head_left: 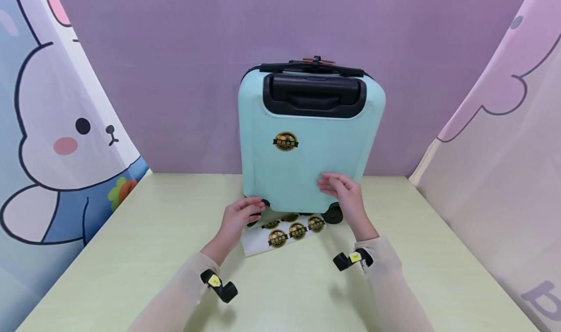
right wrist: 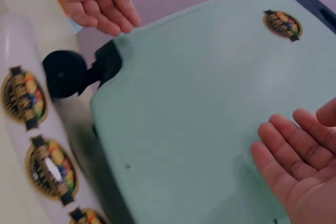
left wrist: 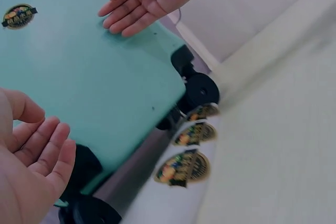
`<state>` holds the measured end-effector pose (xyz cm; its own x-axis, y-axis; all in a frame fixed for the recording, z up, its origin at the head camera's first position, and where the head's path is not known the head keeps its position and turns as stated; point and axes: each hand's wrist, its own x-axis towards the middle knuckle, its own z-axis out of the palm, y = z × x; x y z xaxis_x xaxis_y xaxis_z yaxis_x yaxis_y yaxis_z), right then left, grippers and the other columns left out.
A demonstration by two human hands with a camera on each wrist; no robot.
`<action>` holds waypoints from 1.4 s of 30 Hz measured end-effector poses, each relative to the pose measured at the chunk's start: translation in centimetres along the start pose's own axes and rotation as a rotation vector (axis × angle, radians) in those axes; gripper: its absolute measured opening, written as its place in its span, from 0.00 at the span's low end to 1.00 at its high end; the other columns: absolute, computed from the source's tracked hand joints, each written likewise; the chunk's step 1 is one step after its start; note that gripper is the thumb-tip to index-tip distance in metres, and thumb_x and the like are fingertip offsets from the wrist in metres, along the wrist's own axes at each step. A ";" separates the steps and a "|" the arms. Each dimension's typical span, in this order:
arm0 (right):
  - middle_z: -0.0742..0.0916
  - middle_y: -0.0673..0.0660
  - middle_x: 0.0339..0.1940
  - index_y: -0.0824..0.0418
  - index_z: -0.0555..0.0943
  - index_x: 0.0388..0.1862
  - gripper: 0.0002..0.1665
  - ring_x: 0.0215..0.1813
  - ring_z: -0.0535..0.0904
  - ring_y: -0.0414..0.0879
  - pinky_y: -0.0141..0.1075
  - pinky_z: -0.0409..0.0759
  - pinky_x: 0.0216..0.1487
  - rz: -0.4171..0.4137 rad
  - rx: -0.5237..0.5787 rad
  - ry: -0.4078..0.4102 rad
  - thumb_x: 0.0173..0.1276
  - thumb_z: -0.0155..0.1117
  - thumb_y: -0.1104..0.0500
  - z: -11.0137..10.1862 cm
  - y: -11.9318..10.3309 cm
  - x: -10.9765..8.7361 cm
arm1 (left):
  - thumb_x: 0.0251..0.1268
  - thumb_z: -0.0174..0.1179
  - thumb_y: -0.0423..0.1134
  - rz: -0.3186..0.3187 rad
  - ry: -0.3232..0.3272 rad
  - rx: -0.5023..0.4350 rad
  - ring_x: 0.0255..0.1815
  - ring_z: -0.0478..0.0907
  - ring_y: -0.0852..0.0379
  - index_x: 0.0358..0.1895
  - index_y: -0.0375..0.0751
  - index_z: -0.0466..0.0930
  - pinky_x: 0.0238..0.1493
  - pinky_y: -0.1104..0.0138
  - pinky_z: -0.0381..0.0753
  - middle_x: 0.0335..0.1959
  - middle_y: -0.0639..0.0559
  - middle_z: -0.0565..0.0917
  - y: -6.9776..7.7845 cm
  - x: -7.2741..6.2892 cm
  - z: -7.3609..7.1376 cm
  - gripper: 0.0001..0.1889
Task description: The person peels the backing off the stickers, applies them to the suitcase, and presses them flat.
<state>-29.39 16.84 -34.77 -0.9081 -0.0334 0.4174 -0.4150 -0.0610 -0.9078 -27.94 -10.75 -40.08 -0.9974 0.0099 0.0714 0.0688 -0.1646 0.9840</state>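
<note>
A mint-green suitcase [head_left: 307,161] stands upright on the table, its black handle recess at the top. On its face, upper left of the middle, is a round black-and-gold sticker [head_left: 286,141] with fruit pictures. My right hand [head_left: 344,193] is at the lower right of that face, fingers loosely extended; whether the tips touch it I cannot tell. Beside the lower left corner and its wheel, my left hand [head_left: 240,217] has relaxed, slightly bent fingers with nothing between them. Under the suitcase's front edge lies a white sheet [head_left: 256,243] of similar stickers, partly hidden and curling upward.
The pale table [head_left: 280,293] runs back to a purple wall [head_left: 193,79]. A printed rabbit curtain [head_left: 57,142] hangs on the left, another printed curtain [head_left: 504,176] on the right. Black wheels [head_left: 333,213] show at the suitcase's bottom.
</note>
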 end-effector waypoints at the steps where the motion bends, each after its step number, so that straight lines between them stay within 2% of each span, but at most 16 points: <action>1: 0.88 0.63 0.43 0.79 0.77 0.55 0.20 0.44 0.86 0.43 0.39 0.84 0.51 0.007 -0.015 -0.008 0.79 0.50 0.62 -0.1 0.3 -0.1 | 0.69 0.57 0.27 -0.004 -0.002 0.005 0.44 0.84 0.56 0.55 0.24 0.79 0.55 0.53 0.82 0.49 0.36 0.84 -0.3 -0.2 -0.1 0.14; 4: 0.87 0.67 0.44 0.79 0.78 0.55 0.20 0.43 0.86 0.43 0.39 0.85 0.51 0.022 -0.060 -0.034 0.79 0.49 0.62 -0.4 1.1 -0.6 | 0.68 0.57 0.26 -0.024 -0.001 0.006 0.43 0.84 0.55 0.53 0.23 0.79 0.56 0.50 0.81 0.47 0.36 0.85 -1.0 -0.6 -0.5 0.14; 10: 0.86 0.71 0.46 0.78 0.78 0.56 0.19 0.44 0.86 0.45 0.39 0.84 0.51 0.074 -0.144 -0.077 0.80 0.48 0.63 -0.6 2.4 -1.5 | 0.66 0.58 0.24 -0.061 0.007 0.011 0.44 0.85 0.50 0.53 0.21 0.78 0.49 0.58 0.85 0.47 0.34 0.85 -2.4 -1.7 -1.2 0.14; 14: 0.86 0.70 0.45 0.78 0.78 0.55 0.18 0.44 0.86 0.47 0.41 0.84 0.52 0.111 -0.165 -0.079 0.79 0.49 0.64 -0.6 3.1 -2.1 | 0.66 0.58 0.24 -0.082 0.026 -0.001 0.42 0.85 0.53 0.52 0.21 0.79 0.45 0.63 0.85 0.46 0.33 0.85 -3.2 -2.5 -1.4 0.13; 21: 0.86 0.70 0.44 0.78 0.79 0.53 0.17 0.45 0.85 0.55 0.54 0.81 0.55 0.148 -0.204 -0.107 0.79 0.50 0.64 -0.6 4.0 -2.9 | 0.66 0.57 0.23 -0.095 0.121 -0.043 0.37 0.83 0.60 0.54 0.17 0.75 0.43 0.66 0.85 0.41 0.42 0.86 -4.0 -4.1 -1.7 0.15; 28: 0.86 0.69 0.42 0.78 0.79 0.52 0.17 0.44 0.84 0.60 0.50 0.83 0.51 0.163 -0.266 -0.159 0.79 0.51 0.64 -0.9 4.7 -3.4 | 0.68 0.57 0.25 -0.101 0.226 -0.101 0.35 0.82 0.63 0.56 0.17 0.73 0.39 0.71 0.83 0.38 0.47 0.86 -4.3 -5.8 -2.4 0.17; 31: 0.86 0.71 0.42 0.79 0.79 0.52 0.17 0.45 0.84 0.62 0.51 0.83 0.51 0.165 -0.278 -0.181 0.79 0.51 0.64 -1.0 4.8 -3.7 | 0.68 0.56 0.25 -0.119 0.242 -0.086 0.37 0.81 0.63 0.58 0.16 0.72 0.41 0.71 0.83 0.41 0.45 0.85 -4.3 -6.5 -2.6 0.18; 36: 0.85 0.72 0.42 0.79 0.79 0.52 0.18 0.45 0.83 0.64 0.51 0.84 0.50 0.150 -0.313 -0.216 0.79 0.51 0.63 -1.2 5.2 -4.3 | 0.70 0.54 0.26 -0.148 0.231 -0.054 0.43 0.78 0.63 0.63 0.17 0.67 0.47 0.71 0.81 0.57 0.33 0.77 -4.1 -7.5 -2.8 0.22; 39: 0.86 0.70 0.39 0.78 0.80 0.49 0.17 0.42 0.84 0.60 0.47 0.85 0.46 0.090 -0.358 -0.251 0.78 0.53 0.63 -1.5 5.7 -4.8 | 0.71 0.52 0.27 -0.164 0.195 -0.066 0.46 0.78 0.62 0.67 0.15 0.61 0.48 0.72 0.80 0.65 0.26 0.70 -4.0 -7.9 -2.8 0.25; 42: 0.87 0.67 0.37 0.76 0.82 0.46 0.15 0.39 0.85 0.52 0.39 0.86 0.41 0.018 -0.423 -0.290 0.76 0.55 0.63 -1.6 6.1 -5.2 | 0.72 0.51 0.26 -0.190 0.177 -0.106 0.47 0.79 0.62 0.69 0.13 0.56 0.49 0.73 0.80 0.68 0.23 0.66 -3.8 -8.2 -2.7 0.28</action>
<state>-27.33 18.23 -42.54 -0.8873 -0.3099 0.3415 -0.4403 0.3493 -0.8271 -20.08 -12.84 -44.83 -0.9812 -0.1203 -0.1512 -0.1128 -0.2788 0.9537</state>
